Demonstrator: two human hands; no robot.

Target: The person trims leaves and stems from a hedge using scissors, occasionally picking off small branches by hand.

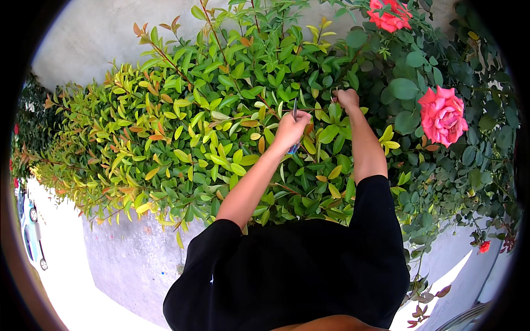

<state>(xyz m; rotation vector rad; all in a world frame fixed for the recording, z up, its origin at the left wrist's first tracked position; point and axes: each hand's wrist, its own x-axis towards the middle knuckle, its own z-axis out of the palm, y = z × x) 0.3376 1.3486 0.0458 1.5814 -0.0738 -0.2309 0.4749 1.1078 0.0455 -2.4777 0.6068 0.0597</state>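
My left hand (pixel 290 130) is closed on a pair of scissors over the leafy bush. Their dark blade (pixel 295 107) points up and away from me, and a bit of blue handle (pixel 293 148) shows below the palm. To the right and slightly farther off, my right hand (pixel 347 99) is closed among the leaves. Its fingertips are pinched together next to a twig; what is between them is too small to make out. Green and yellowish leaves of the bush (pixel 221 132) surround both hands.
A large pink rose (pixel 443 116) hangs right of my right arm, with another rose (pixel 390 15) above. Darker rose foliage (pixel 475 160) fills the right side. A grey wall (pixel 88 52) stands behind the bush. Cars (pixel 32 231) are parked at the far left.
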